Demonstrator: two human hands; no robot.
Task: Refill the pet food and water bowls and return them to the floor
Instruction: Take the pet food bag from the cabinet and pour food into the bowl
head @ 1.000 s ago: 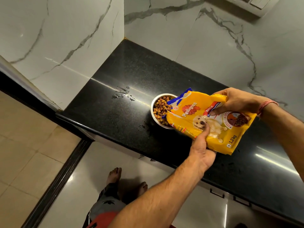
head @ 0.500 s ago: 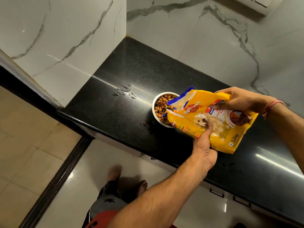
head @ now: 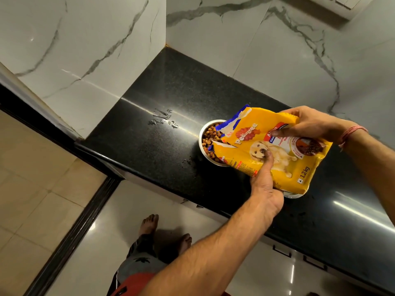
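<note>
Gripping the yellow food bag (head: 271,146) with your left hand (head: 265,184) and right hand (head: 310,124), you hold it tipped leftward, torn mouth over the kibble-filled bowl (head: 206,136) on the black counter (head: 162,116).

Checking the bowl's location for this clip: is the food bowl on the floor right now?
No. The food bowl sits on the black countertop, with the yellow bag tipped over it.

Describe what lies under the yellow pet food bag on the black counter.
Under the bag's torn end sits a steel bowl holding brown kibble; the bag covers its far side. A second metal rim peeks out near the bag's bottom; its contents are hidden.
</note>
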